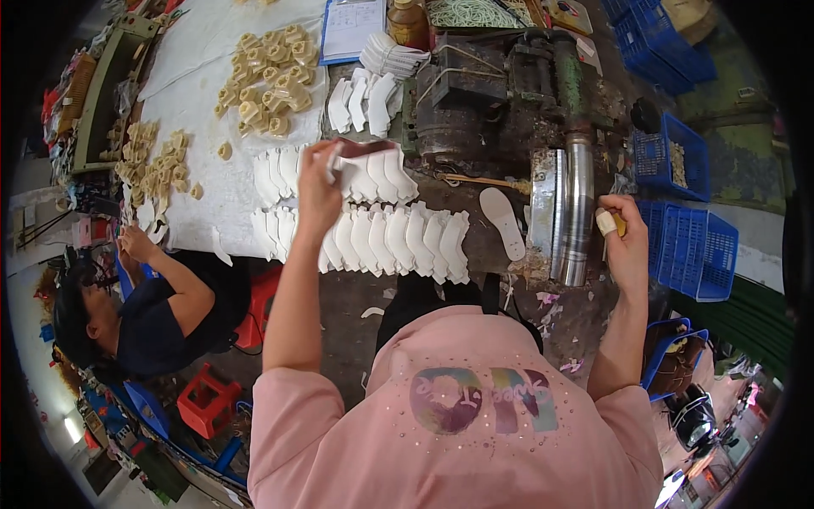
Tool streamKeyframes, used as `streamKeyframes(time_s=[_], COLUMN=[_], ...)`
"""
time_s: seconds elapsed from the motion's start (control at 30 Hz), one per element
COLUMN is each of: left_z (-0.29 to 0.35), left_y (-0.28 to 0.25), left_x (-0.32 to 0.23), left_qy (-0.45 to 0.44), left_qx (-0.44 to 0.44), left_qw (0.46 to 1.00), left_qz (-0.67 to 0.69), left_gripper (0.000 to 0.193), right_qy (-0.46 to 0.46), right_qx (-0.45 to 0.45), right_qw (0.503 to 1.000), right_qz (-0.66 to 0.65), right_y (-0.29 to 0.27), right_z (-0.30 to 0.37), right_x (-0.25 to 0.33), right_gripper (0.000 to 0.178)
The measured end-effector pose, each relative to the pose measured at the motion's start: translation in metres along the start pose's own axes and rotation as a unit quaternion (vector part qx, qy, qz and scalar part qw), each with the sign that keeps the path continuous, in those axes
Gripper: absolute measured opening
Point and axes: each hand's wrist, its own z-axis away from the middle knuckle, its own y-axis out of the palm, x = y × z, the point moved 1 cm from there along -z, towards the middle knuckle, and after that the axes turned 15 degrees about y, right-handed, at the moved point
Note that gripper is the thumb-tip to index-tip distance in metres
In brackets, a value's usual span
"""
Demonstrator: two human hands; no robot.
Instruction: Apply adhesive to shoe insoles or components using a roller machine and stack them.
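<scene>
My left hand (320, 182) is raised over two rows of overlapping white curved pieces. Its closed fingers hold a blurred dark red and white flat piece (366, 150) above the far row (275, 174). The near row (381, 242) runs along the table's front edge. At the right, my right hand (626, 233) is closed beside the shiny metal rollers (578, 212) of a greasy machine. Something pale and yellowish shows at its fingers; whether it is a held piece or a finger wrap cannot be made out. A white sole-shaped piece (502, 222) lies left of the rollers.
Beige moulded pieces (267, 76) are heaped on the white-covered table (191, 51). More white pieces (360, 102) stand near a brown jar (408, 25). Blue crates (691, 246) line the right side. A co-worker (161, 305) handles pieces at the left, near red stools (209, 400).
</scene>
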Motion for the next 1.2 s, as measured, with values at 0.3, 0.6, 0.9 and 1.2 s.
streamKeyframes(time_s=[0.3, 0.6, 0.9, 1.2], left_z=[0.044, -0.006, -0.011, -0.010], left_y=[0.020, -0.028, 0.038, 0.062], left_x=[0.076, -0.004, -0.143, -0.180], left_qy=[-0.055, -0.171, -0.168, -0.223], left_qx=[0.370, 0.206, -0.060, -0.093], left_qw=[0.925, 0.939, 0.670, 0.599], left_qz=[-0.074, 0.218, 0.720, 0.763], left_gripper=[0.052, 0.036, 0.038, 0.029], right_qy=[0.029, 0.000, -0.173, -0.245], right_qx=[-0.039, -0.072, 0.081, -0.040], right_qw=[0.998, 0.994, 0.978, 0.963], right_qz=[-0.028, -0.085, -0.083, -0.108], right_y=[0.004, 0.009, 0.092, 0.085], right_z=[0.005, 0.013, 0.040, 0.034], right_x=[0.007, 0.029, 0.102, 0.082], right_gripper=[0.019, 0.017, 0.032, 0.020])
